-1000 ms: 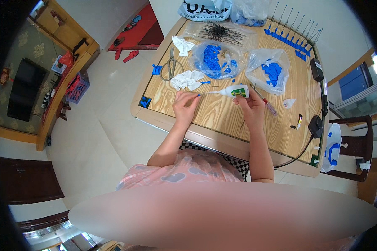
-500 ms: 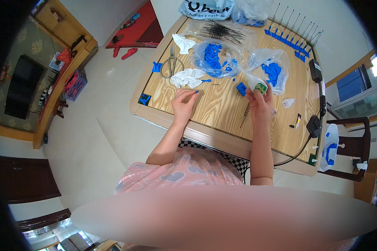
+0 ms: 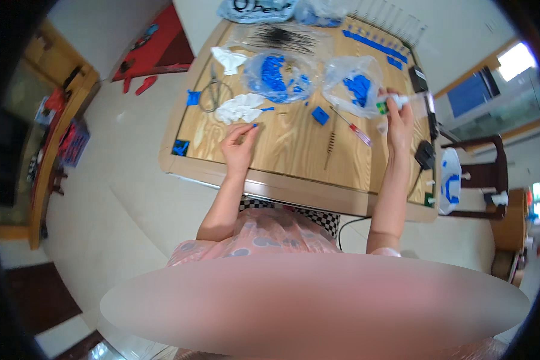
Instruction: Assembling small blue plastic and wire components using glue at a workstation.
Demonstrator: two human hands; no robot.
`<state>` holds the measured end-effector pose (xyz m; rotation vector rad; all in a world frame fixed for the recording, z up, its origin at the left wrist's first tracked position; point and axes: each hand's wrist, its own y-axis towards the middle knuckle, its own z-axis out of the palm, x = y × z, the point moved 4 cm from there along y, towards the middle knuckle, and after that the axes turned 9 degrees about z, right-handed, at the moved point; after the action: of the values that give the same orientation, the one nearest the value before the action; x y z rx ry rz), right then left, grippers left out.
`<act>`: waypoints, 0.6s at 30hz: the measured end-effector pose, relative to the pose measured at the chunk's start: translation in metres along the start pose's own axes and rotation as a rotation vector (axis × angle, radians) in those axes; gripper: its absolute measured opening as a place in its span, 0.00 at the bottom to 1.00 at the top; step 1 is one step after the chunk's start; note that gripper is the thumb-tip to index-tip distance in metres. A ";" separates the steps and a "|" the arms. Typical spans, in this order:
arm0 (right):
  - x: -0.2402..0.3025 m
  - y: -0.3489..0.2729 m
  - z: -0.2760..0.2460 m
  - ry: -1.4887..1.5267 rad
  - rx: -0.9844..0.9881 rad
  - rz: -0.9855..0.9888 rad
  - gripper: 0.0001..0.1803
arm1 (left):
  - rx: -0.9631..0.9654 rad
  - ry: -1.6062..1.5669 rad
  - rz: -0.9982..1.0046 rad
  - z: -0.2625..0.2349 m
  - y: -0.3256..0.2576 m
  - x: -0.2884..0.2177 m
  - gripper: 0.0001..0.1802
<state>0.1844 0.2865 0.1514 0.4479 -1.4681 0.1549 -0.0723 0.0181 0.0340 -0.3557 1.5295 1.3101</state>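
Note:
My left hand (image 3: 238,149) rests near the table's front edge, its thumb and forefinger pinching a small blue piece (image 3: 255,125). My right hand (image 3: 399,123) is raised over the right part of the table, fingers wrapped round a small white squeeze bottle (image 3: 397,101) with a green label, its nozzle toward the right. Between the hands lie a blue block (image 3: 320,115), a screwdriver (image 3: 360,135) with a red and clear handle, and a dark coiled wire (image 3: 330,146). Beyond my left hand sits a crumpled white cloth (image 3: 241,108) with a blue strip (image 3: 267,108) at its side.
Two clear bags (image 3: 311,90) (image 3: 336,99) hold blue pieces. Scissors (image 3: 215,90) and another white cloth (image 3: 228,60) lie at the left. Black wires (image 3: 282,39) are bundled at the back; blue pieces with upright wires stand far right (image 3: 375,47). A black adapter (image 3: 425,155) sits at the right edge.
My right hand has moved right with the bottle and turned it, so the nozzle swings from the left to the right. The screwdriver now shows. My left hand keeps its pinch; the view has shifted.

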 end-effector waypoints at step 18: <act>-0.116 0.109 -0.124 -0.911 -0.295 0.121 0.24 | -0.038 -0.004 -0.006 -0.008 0.001 -0.006 0.07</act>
<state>0.2462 0.4523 0.0545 0.1785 -2.3700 -0.2033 -0.0748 0.0091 0.0385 -0.3810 1.5008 1.3356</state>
